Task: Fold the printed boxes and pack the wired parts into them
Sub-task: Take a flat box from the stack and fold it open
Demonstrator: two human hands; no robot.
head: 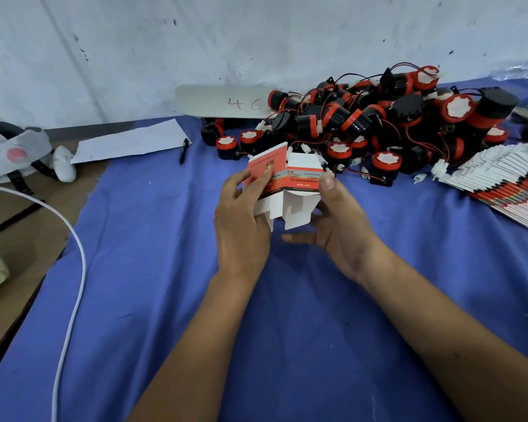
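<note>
Both hands, left (241, 220) and right (337, 220), grip a half-folded printed box (287, 184) above blue-clothed surface (165, 269); wired parts (363, 123) heaped behind, flat boxes (506, 184) stacked right.

A half-folded red-and-white printed box (287, 184) stands open between both hands, before a heap of black-and-red wired parts (378, 123) and fanned flat boxes (509, 187).
</note>
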